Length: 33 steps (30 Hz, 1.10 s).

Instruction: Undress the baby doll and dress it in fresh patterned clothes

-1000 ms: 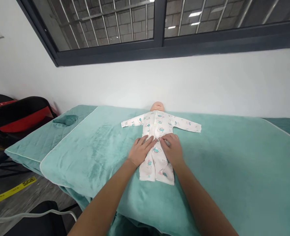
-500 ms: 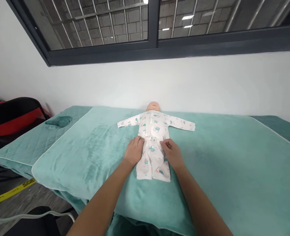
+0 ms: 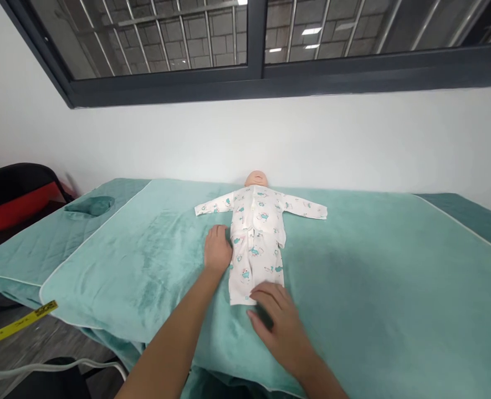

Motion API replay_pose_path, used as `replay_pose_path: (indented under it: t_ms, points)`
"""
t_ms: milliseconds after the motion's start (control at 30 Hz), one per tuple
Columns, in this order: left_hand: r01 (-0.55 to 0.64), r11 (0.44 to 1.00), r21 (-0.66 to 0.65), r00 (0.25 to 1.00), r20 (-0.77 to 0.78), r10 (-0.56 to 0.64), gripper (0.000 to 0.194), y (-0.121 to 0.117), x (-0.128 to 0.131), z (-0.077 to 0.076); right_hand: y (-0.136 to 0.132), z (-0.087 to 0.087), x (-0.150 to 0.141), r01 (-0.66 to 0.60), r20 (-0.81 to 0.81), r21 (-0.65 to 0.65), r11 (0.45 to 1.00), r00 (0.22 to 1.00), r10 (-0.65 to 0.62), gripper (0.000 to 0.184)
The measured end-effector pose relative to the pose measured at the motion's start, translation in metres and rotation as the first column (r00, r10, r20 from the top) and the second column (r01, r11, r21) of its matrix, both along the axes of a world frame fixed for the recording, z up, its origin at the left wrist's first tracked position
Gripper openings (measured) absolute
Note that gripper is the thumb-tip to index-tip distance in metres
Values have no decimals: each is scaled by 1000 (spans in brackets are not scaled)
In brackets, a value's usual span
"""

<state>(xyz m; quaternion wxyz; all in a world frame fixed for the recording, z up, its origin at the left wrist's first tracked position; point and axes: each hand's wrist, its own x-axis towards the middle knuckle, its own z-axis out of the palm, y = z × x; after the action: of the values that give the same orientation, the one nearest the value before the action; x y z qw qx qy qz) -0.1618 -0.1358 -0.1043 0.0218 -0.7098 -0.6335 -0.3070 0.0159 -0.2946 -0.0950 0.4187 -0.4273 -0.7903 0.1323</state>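
A baby doll (image 3: 256, 178) lies on its back on a teal blanket (image 3: 353, 260), dressed in a white printed romper (image 3: 257, 233) with sleeves spread out. My left hand (image 3: 217, 248) rests beside the romper's left hip, its fingers curled against the fabric edge. My right hand (image 3: 279, 322) lies near the romper's leg cuffs, fingers spread, with the fingertips touching the bottom hem.
The blanket covers a padded teal table (image 3: 41, 249) with a face hole (image 3: 91, 205) at the left. A black and red chair (image 3: 13, 197) stands to the left. A white wall and a dark-framed window (image 3: 254, 61) are behind. Yellow tape (image 3: 16, 324) marks the floor.
My right hand has slid from the romper's waist down to the leg cuffs. My left hand has moved off the romper's middle to its left edge. The view has shifted slightly right.
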Motion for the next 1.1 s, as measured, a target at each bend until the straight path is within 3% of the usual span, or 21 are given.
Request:
replay_pose_path:
  t_ms: [67, 167, 333, 633, 733, 833, 933, 1000, 1100]
  points:
    - [-18, 1000, -6, 1000, 14, 18, 42, 1, -1, 0, -6, -3, -10, 73, 82, 15, 997, 994, -74, 29]
    - [-30, 999, -39, 999, 23, 31, 41, 2, -1, 0, -3, -5, -19, 155, 107, 28, 987, 982, -157, 26]
    - [-40, 996, -82, 999, 12, 42, 39, 2, 0, 2, 3, -1, -24, 126, 73, 45, 991, 989, -129, 13]
    - [-67, 990, -125, 998, -17, 65, 37, 5, 0, 4, -15, 10, -38, 51, 86, 140, 989, 994, -64, 19]
    - [-52, 993, -107, 999, 4, 52, 37, 6, -1, 3, -18, 5, -29, 92, 118, 214, 972, 986, -119, 23]
    - [-37, 995, -88, 998, 54, 41, 39, 7, -3, 1, -18, -10, -9, 247, 115, 285, 926, 951, -289, 26]
    - [-43, 996, -78, 990, 130, 53, 41, 9, -4, -2, -16, -24, 11, 376, 73, 255, 891, 911, -406, 20]
    - [-50, 996, -76, 982, 179, 63, 42, 10, -5, -4, -15, -28, 20, 370, 54, 196, 908, 921, -387, 12]
    - [-58, 995, -76, 974, 215, 73, 42, 11, -6, -6, -16, -28, 24, 255, 41, 103, 961, 965, -260, 5]
